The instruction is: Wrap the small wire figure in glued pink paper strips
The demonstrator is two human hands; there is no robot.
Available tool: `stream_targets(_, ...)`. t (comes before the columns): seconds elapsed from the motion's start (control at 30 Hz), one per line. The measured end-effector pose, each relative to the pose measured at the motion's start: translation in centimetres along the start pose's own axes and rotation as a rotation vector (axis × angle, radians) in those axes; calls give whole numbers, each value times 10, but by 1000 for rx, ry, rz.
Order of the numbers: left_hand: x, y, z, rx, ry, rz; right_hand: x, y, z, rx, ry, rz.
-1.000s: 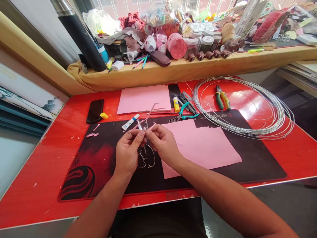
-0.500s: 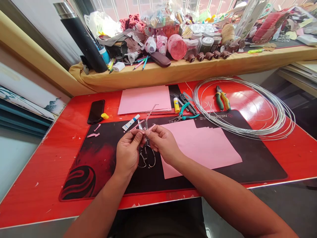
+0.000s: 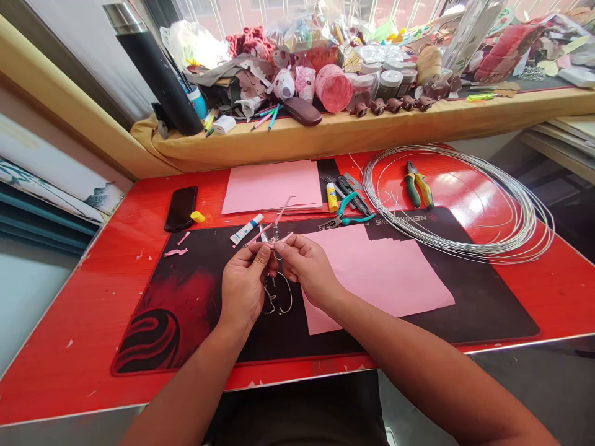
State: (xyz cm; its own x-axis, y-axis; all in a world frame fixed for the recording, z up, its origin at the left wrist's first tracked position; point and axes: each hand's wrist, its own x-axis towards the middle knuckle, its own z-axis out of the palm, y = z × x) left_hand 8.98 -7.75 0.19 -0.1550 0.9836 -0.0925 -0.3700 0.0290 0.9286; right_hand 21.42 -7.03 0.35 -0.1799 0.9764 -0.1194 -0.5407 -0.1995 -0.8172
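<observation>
Between my two hands is a small wire frame [image 3: 276, 232], partly wrapped in pink paper, with a coiled stem and thin pink arms sticking out. My left hand [image 3: 242, 285] pinches its left side between thumb and fingers. On the other side, my right hand [image 3: 309, 266] is closed on the pink-wrapped part, fingertips almost meeting those of the left. The fingers hide the middle of the frame. Under the hands, silver scissors [image 3: 290, 296] lie on the black mat [image 3: 195, 328]. A pink paper sheet [image 3: 381, 279] lies beneath my right wrist.
A glue tube [image 3: 246, 230], glue stick [image 3: 331, 197], teal-handled pliers [image 3: 346, 210] and utility knife [image 3: 352, 191] lie beyond my hands. Farther right are a wire coil [image 3: 525, 217] and green-yellow pliers [image 3: 418, 186]. A phone [image 3: 181, 209] and paper scraps [image 3: 175, 252] are left.
My left hand has shifted very slightly to the right. Both hands keep their pinch on the wire frame; the things on the table stay where they were.
</observation>
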Motion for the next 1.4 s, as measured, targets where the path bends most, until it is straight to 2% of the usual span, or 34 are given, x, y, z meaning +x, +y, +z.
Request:
stream_targets(0.37,3,-2,-3,-107,17,-90,-1,-2,1,-21,-24,-50)
stream_targets(0.77,3,3,-1,-141,61,-179,-3,-3,1,-112,9,-79)
stream_targets(1.13,2,6,-2,-266,21,-304,-3,-4,2,-112,2,-77)
stream_targets(1.4,6,13,0,-396,-37,-469,-3,-3,1,-114,-12,-58)
